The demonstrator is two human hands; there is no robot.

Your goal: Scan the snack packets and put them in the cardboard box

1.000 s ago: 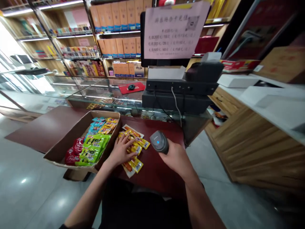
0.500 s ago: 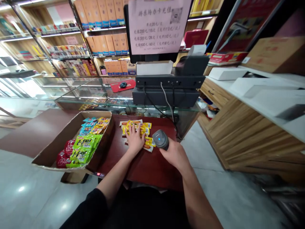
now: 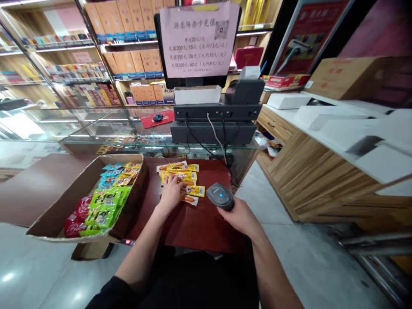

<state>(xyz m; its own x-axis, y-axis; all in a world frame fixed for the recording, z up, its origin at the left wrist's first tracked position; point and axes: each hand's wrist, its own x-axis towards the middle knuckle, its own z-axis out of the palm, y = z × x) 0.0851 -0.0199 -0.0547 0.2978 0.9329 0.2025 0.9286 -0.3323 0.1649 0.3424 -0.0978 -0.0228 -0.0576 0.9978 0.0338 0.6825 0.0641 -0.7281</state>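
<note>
Several yellow snack packets lie in a loose pile on the dark red table. My left hand rests on the left part of the pile, its fingers slightly bent and apart. To the right of the packets, my right hand is wrapped round the handle of a grey barcode scanner, which shows a small blue light. The scanner's head points toward the packets. An open cardboard box on the left holds green, blue, orange and dark red packets.
Behind the table is a glass counter with a black mouse, a cash drawer with cables, and a monitor bearing a pink sign. A wooden cabinet with white boxes stands at the right.
My left hand has drawn back a little and its fingers are more bent. The scanner has turned, with its head now angled more to the left. The whole view has shifted slightly.
</note>
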